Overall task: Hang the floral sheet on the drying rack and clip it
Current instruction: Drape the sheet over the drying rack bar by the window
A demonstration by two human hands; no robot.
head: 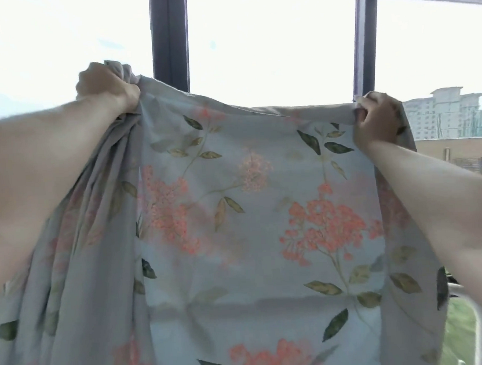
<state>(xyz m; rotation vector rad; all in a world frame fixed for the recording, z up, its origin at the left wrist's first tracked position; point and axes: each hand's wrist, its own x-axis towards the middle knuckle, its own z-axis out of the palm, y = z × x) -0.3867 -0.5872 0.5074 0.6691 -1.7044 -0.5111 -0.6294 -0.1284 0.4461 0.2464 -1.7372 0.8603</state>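
Observation:
The floral sheet [235,210], pale grey-blue with orange flower clusters and green leaves, hangs spread wide in front of me and fills most of the view. My left hand [106,86] grips a bunched part of its top edge, raised high at the upper left. My right hand [376,122] grips the top edge at the right, a little lower. The edge sags slightly between the two hands. A curved metal tube of the drying rack [476,318] shows at the lower right, past the sheet's side. The rest of the rack is hidden behind the cloth. No clips are in view.
A large window with dark frame posts [169,41] stands right behind the sheet. Outside at the right are tall pale buildings [445,113] and a low brick wall. Green ground shows beside the rack tube at the lower right.

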